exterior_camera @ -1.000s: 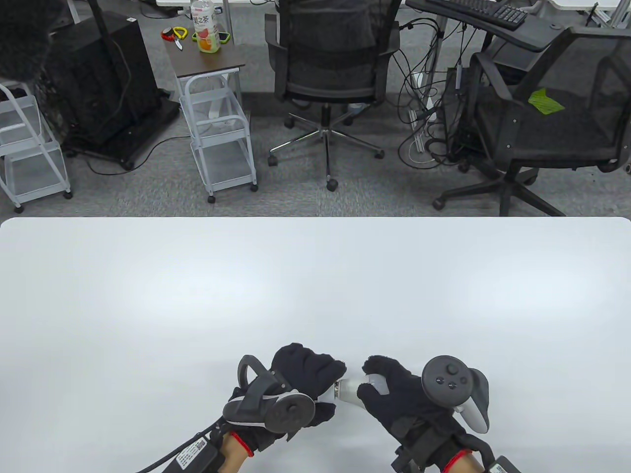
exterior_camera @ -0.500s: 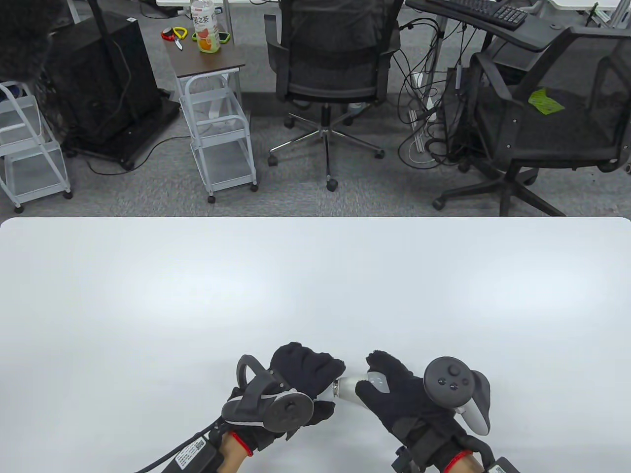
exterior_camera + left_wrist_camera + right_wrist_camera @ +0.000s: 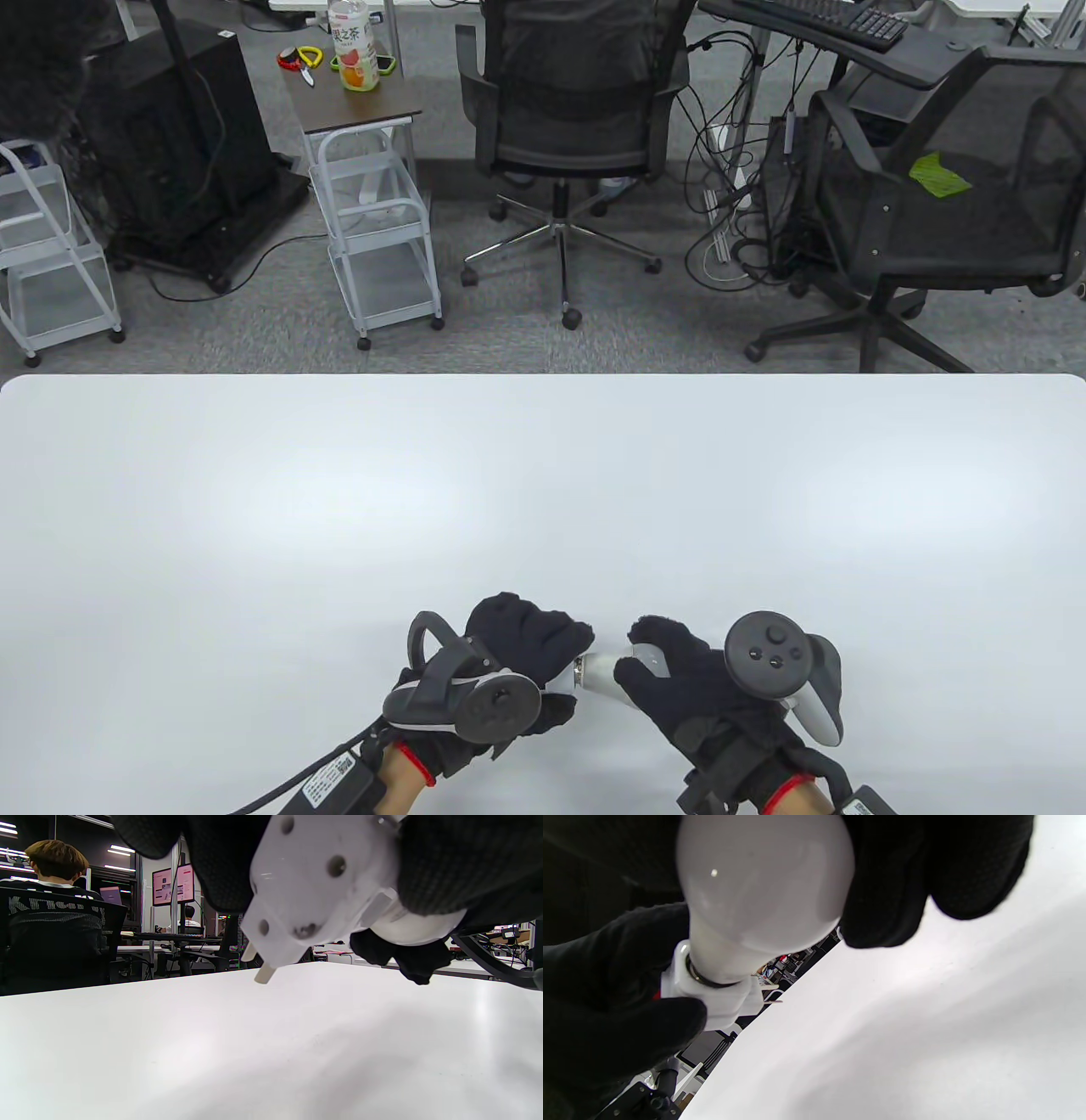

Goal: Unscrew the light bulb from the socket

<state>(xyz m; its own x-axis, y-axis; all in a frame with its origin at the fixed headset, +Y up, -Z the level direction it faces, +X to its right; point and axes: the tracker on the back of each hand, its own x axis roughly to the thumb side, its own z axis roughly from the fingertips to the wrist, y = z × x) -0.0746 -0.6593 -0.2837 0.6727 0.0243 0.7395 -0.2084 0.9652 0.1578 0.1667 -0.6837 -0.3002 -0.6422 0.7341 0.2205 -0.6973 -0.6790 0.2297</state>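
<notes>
A white light bulb (image 3: 612, 671) sits screwed in a white plug-in socket (image 3: 567, 673), held above the table's front edge. My left hand (image 3: 543, 671) grips the socket; it also shows in the left wrist view (image 3: 314, 895) with its prongs pointing down-left. My right hand (image 3: 649, 666) grips the bulb's globe, which fills the right wrist view (image 3: 763, 887). There the socket (image 3: 712, 997) holds the bulb's neck, and a dark metal ring shows at the joint. Both hands hide most of the bulb and socket in the table view.
The white table (image 3: 543, 509) stretches away from my hands. Beyond its far edge stand two office chairs (image 3: 577, 110), a small white cart (image 3: 373, 229) with a bottle on top, and cables on the floor.
My right hand has shifted slightly on the bulb, rotating a little and back. My left hand and the socket have stayed in place.
</notes>
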